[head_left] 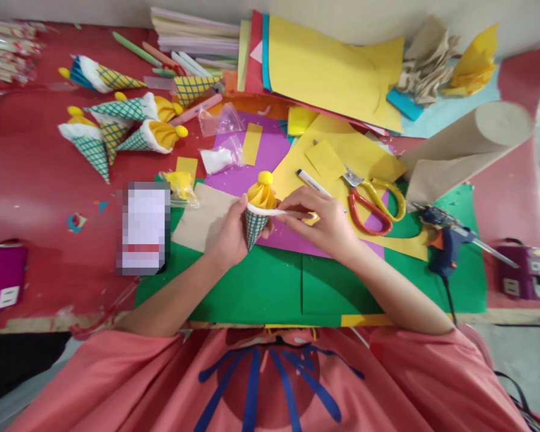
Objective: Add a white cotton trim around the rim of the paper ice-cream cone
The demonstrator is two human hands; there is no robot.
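Note:
A small craft ice-cream cone (255, 227) with a green-and-blue checked pattern is upright in my left hand (231, 234), whose fingers close round its side. Pleated yellow filling (260, 197) tops it, with a yellow pompom (265, 177) above. A fluffy white strip (282, 212) runs round the cone's rim and stretches off to the right. My right hand (326, 219) pinches the loose part of this strip between thumb and fingers. The strip's far end partly shows under the right hand.
Several finished-looking cones (135, 108) lie at the back left. Scissors (369, 204), a marker (312, 181) and a glue gun (447, 240) are to the right, near a paper roll (463, 150). Yellow sheets (333, 66) are stacked behind; green sheets (261, 288) cover the front.

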